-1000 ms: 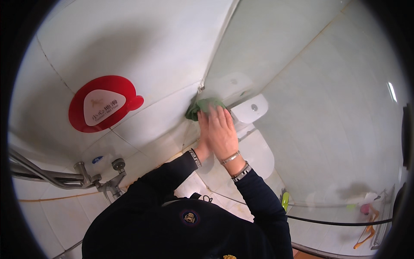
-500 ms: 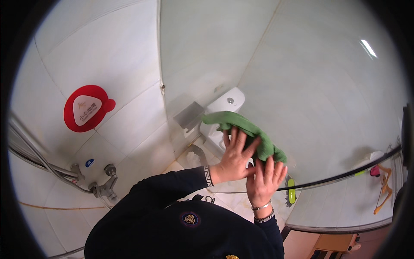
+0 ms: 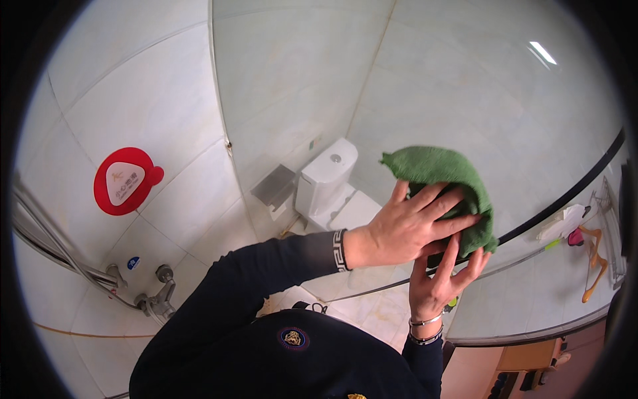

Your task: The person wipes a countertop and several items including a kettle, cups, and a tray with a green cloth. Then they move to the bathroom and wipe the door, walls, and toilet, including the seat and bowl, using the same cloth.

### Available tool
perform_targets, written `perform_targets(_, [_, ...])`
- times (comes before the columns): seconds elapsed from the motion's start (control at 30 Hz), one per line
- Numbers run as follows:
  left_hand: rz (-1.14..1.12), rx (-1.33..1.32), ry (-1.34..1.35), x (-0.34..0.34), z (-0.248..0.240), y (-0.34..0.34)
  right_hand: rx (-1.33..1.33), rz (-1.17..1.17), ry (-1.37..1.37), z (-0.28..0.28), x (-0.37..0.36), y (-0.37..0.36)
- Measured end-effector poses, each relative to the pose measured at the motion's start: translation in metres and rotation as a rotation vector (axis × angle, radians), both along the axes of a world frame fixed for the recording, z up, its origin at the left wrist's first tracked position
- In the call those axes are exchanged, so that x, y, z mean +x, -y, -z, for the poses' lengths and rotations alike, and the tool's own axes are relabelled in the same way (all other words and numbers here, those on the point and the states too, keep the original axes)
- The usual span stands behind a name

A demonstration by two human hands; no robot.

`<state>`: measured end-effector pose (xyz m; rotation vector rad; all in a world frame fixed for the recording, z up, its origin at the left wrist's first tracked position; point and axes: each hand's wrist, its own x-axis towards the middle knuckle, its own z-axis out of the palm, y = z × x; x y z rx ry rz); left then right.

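Note:
A bunched green cloth lies against a clear glass panel, right of the middle. My left hand reaches across from the left, its spread fingers pressing on the cloth and its fingertips partly over the folds. Just below it, my right hand points upward with its fingertips on the cloth's lower edge. The two hands nearly meet, and the right thumb is partly hidden behind the left hand. A bracelet circles my right wrist.
Behind the glass stand a white toilet and a grey paper holder. On the left tiled wall are a red sign and a shower tap. A dark rail crosses the right side near an orange hanger.
Both hands and the cloth have moved right and slightly up across the glass. The toilet, earlier partly covered by the cloth, now shows more fully. The view has shifted a little.

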<state>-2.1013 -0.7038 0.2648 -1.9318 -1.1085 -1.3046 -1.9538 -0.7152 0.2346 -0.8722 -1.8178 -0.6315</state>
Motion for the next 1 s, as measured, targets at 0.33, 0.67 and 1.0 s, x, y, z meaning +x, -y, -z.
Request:
perform_targets(0.33, [-0.179, 0.155, -0.002, -0.107, -0.059, -0.006, 0.067, 0.149, 0.131, -0.061, -0.099, -0.012])
perform_targets(0.67, [-0.413, 0.24, 0.144, -0.261, -0.05, 0.006, 0.194, -0.002, 0.213, -0.078, -0.247, -0.017])
perform_targets(1.0, [-0.476, -0.012, 0.368, -0.307, 0.025, 0.011, 0.087, -0.236, 0.321, -0.04, -0.305, -0.016])
